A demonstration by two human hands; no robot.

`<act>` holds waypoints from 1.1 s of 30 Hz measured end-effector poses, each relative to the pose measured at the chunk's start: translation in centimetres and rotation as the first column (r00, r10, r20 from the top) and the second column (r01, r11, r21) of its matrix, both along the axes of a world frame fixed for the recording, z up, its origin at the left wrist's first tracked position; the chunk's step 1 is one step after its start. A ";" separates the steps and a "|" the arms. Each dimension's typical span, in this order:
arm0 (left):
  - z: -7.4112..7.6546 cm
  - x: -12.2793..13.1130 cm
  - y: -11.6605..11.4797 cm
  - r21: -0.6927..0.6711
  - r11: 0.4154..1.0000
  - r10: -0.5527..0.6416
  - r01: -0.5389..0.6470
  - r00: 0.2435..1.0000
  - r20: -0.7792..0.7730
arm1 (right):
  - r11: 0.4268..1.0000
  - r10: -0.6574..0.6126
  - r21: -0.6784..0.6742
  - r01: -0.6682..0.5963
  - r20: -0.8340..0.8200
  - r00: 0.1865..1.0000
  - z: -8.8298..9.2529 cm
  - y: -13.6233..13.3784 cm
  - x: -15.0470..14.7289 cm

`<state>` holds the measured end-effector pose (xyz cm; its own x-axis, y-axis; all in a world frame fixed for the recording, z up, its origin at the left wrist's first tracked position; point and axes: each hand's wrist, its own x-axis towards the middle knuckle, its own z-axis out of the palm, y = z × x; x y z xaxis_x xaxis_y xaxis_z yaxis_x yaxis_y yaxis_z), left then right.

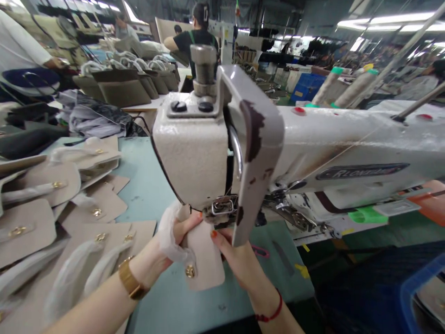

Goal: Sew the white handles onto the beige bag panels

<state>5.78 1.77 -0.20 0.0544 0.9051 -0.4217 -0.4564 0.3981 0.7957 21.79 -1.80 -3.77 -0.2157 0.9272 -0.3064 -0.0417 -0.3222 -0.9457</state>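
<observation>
Under the head of a white sewing machine lies a beige bag panel with rounded corners. A gold metal fitting sits near its lower left, where a handle wrapped in white film joins it. My left hand reaches through the loop of this handle and grips the panel's left side, thumb on top near the presser foot. On the panel's right edge my right hand is closed, thumb on top and the other fingers hidden below. The machine head hides the panel's far end.
Several beige panels with wrapped handles are piled at the left of the green table. Pink-handled snips lie right of my hands. A blue crate stands low right; co-workers and olive bags are behind.
</observation>
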 end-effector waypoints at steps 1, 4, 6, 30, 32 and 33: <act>-0.1 0.2 -0.3 -0.004 1.000 0.003 -0.003 1.000 -0.009 | 1.000 0.002 -0.010 -0.002 0.002 1.000 0.0 0.0 0.1; -0.7 0.1 -0.7 -0.036 0.999 -0.040 0.038 0.999 -0.030 | 0.997 -0.011 -0.082 0.006 -0.065 0.998 -0.3 0.0 0.0; -1.1 -0.2 -0.5 -0.066 0.991 -0.119 0.118 0.993 -0.014 | 0.992 -0.024 -0.127 0.009 -0.119 0.993 -0.7 -0.1 -0.3; -0.4 -0.7 1.0 0.019 0.988 -0.153 0.154 0.987 -0.056 | 0.986 -0.023 0.166 -0.012 0.212 0.977 0.2 0.5 -0.5; -0.4 -0.7 1.1 0.023 0.988 -0.152 0.154 0.987 -0.057 | 0.985 -0.019 0.171 -0.020 0.220 0.975 0.2 0.6 -0.5; -0.4 -0.7 1.1 0.024 0.989 -0.148 0.149 0.988 -0.054 | 0.985 -0.014 0.173 -0.025 0.220 0.975 0.2 0.6 -0.4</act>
<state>5.03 2.83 -0.61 0.1676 0.9001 -0.4020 -0.3518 0.4356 0.8286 21.34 -1.16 -3.55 -0.1666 0.9692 -0.1813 0.1745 -0.1520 -0.9729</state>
